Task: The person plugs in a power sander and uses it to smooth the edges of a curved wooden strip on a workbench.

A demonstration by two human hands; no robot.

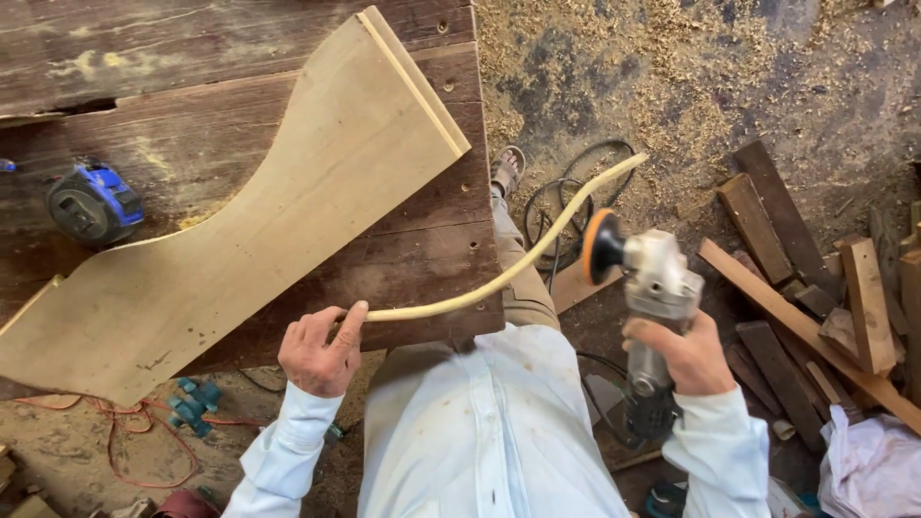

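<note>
My left hand [323, 349] grips the near end of a thin, curved pale wood strip [518, 269] that arcs up and to the right, off the bench edge. My right hand [683, 357] holds a grey angle grinder [657, 288] by its body, with its orange-rimmed sanding disc [602, 246] facing left, close beside the strip. A large pale board with a wavy cut edge [259, 221] lies diagonally on the dark wooden bench [192, 134], just above my left hand.
A blue tape measure [93, 202] sits at the bench's left. Offcut planks [815, 297] are piled on the floor at right, black cable loops [566, 197] lie on the sawdust-covered ground, and an orange cord [115, 422] lies below the bench.
</note>
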